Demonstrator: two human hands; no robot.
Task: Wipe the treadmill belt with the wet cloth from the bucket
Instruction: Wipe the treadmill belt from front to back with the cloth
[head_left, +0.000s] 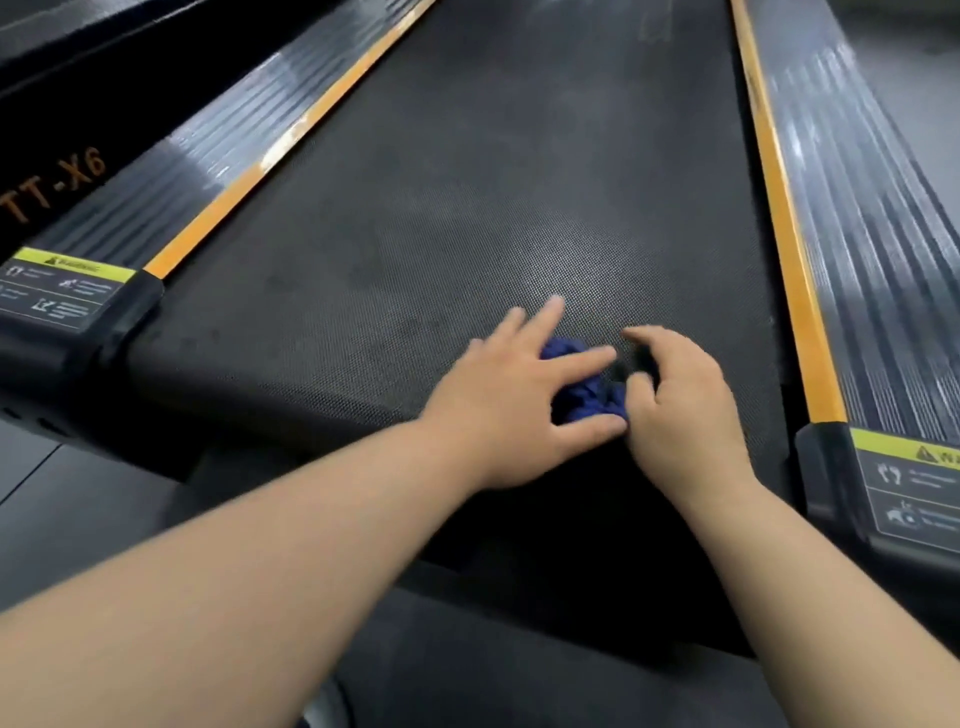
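Note:
A crumpled dark blue cloth (584, 395) lies on the black textured treadmill belt (467, 208) near its rear end. My left hand (514, 400) rests on the cloth's left side with fingers spread and mostly straight, thumb under its near edge. My right hand (675, 400) is at the cloth's right side with fingers curled over the fabric; the hands hide most of the cloth. No bucket is in view.
Orange strips (779, 218) and ribbed side rails (872, 208) run along both sides of the belt. Black end caps with yellow warning labels (67, 291) sit at the rear corners. A neighbouring machine marked TT-X6 (57, 187) stands on the left. Dark floor lies below.

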